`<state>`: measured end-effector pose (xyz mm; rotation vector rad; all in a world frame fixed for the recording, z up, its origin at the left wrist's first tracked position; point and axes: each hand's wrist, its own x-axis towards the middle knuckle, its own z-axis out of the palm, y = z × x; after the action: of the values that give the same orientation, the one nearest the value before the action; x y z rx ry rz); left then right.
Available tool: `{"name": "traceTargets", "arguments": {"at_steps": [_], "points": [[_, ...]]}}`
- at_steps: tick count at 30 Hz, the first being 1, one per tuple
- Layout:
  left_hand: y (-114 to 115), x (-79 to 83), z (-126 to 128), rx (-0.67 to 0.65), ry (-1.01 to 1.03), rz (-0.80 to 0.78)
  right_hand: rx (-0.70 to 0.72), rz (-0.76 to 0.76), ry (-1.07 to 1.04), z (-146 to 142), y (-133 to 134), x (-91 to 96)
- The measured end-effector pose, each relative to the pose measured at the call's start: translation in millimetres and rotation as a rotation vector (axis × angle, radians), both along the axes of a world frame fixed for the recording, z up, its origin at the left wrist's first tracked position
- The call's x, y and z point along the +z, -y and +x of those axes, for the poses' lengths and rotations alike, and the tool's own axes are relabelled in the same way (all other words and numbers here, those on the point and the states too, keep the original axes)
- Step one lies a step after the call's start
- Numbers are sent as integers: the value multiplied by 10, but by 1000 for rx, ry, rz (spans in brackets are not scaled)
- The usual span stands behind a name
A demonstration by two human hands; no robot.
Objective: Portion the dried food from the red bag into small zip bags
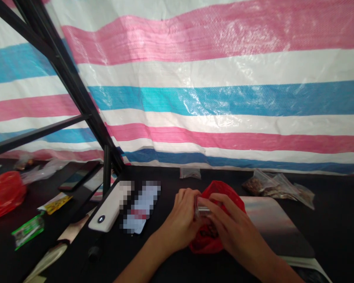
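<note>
Observed a crumpled red plastic bag (207, 246) lying open on the black worktop (165, 259), with small, blurred dark pieces (210, 231) inside, and, at its mouth, a small, shiny clear item (203, 209), partly hidden, held between the left hand (183, 214) and the right hand (235, 225).

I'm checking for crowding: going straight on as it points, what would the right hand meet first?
First the clear plastic item, which the right hand seems to touch; then likely the left hand. Depth is unclear.

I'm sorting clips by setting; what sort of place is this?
Probably a makeshift work stall: striped plastic sheeting for a wall, a black frame, and a black tabletop bearing small zip bags.
</note>
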<state>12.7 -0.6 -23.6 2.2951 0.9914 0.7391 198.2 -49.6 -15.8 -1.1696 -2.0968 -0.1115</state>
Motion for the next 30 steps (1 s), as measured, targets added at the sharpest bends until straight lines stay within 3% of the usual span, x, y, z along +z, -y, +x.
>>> {"name": "traceTargets", "arguments": {"at_steps": [5,11,16,21,26,30], "points": [[-39,0,14,1,28,-85,-2,-25,-34,10,-37,-8],[-61,61,43,35,87,-91,75,70,-31,18,-17,22],[-83,119,38,95,85,-82,-28,141,-142,38,-27,23],[-76,134,-43,280,27,-147,-29,-152,-11,155,-104,56],[-45,118,-106,197,15,-439,-45,-455,228,208,-124,48],[-86,159,-101,199,93,-582,-29,-531,229,185,-101,55]]}}
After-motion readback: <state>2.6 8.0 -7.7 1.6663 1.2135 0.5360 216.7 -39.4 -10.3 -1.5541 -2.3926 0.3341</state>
